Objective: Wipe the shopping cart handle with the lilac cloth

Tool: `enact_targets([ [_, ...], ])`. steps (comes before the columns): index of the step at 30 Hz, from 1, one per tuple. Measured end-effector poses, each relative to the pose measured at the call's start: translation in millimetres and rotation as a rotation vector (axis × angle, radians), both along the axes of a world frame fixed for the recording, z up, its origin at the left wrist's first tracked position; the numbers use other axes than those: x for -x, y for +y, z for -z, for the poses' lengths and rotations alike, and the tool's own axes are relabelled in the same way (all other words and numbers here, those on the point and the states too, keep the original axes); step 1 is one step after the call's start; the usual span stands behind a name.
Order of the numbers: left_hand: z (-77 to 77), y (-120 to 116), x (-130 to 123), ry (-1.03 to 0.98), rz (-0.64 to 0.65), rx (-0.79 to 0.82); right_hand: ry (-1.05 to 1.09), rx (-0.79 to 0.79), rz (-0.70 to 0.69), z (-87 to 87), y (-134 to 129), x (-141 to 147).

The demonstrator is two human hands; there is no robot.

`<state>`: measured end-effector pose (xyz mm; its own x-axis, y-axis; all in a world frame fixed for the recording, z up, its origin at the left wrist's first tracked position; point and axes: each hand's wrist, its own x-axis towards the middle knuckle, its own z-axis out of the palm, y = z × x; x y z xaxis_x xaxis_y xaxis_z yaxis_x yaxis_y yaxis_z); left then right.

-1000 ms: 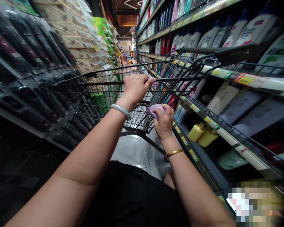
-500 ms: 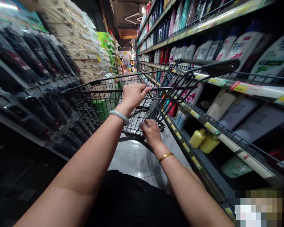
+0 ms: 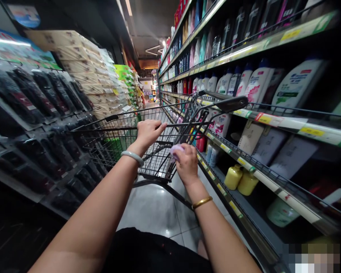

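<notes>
In front of me is a black wire shopping cart (image 3: 122, 120), its basket showing only bare mesh where I can see in. My left hand (image 3: 148, 133), with a pale bangle at the wrist, is wrapped over the cart's bar. My right hand (image 3: 188, 161), wearing a gold bangle, is closed around a small crumpled light purple cloth (image 3: 176, 151). Part of the cloth is hidden by the fingers. This hand is held just behind the basket, apart from the bar.
Shelves of shampoo bottles (image 3: 255, 83) run along the right, with yellow pump bottles (image 3: 233, 177) low down. On the left hang packaged black goods (image 3: 35, 89), beside stacked beige packs (image 3: 85, 72). A tiled floor (image 3: 152, 206) leads down the aisle.
My right hand has risen slightly, and the purple cloth shows more clearly. The view has tilted, so the cart appears lower and farther left. My left hand stays on the bar.
</notes>
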<state>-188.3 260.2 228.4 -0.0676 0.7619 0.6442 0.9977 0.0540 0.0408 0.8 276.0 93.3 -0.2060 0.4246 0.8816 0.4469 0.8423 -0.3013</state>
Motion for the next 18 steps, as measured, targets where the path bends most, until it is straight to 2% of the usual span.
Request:
enact_targets([
  [3, -1.5, -1.6, 2.6, -0.018, -0.002, 0.005, 0.001, 0.02, -0.04, -3.1, 4.1, -6.3],
  [7, -2.4, -6.1, 5.7, -0.028, 0.009, 0.005, 0.35, -0.089, 0.081, -24.5, 8.9, -17.0],
  [9, -2.9, -10.1, 6.4, -0.037, 0.013, 0.008, 0.458, -0.115, 0.126, -33.5, 7.1, -19.2],
  [11, -3.9, -15.2, 7.1, -0.046, 0.01, 0.02, 0.444, -0.13, 0.097, -39.5, 1.3, -19.4],
  [15, -5.9, -28.0, 11.6, -0.062, 0.022, 0.024, 0.397, -0.196, -0.048, -56.5, -13.6, -28.7],
  [18, -6.1, -38.7, 18.4, -0.079, 0.032, 0.019, 0.56, -0.272, 0.067, -78.0, -22.7, -44.4],
])
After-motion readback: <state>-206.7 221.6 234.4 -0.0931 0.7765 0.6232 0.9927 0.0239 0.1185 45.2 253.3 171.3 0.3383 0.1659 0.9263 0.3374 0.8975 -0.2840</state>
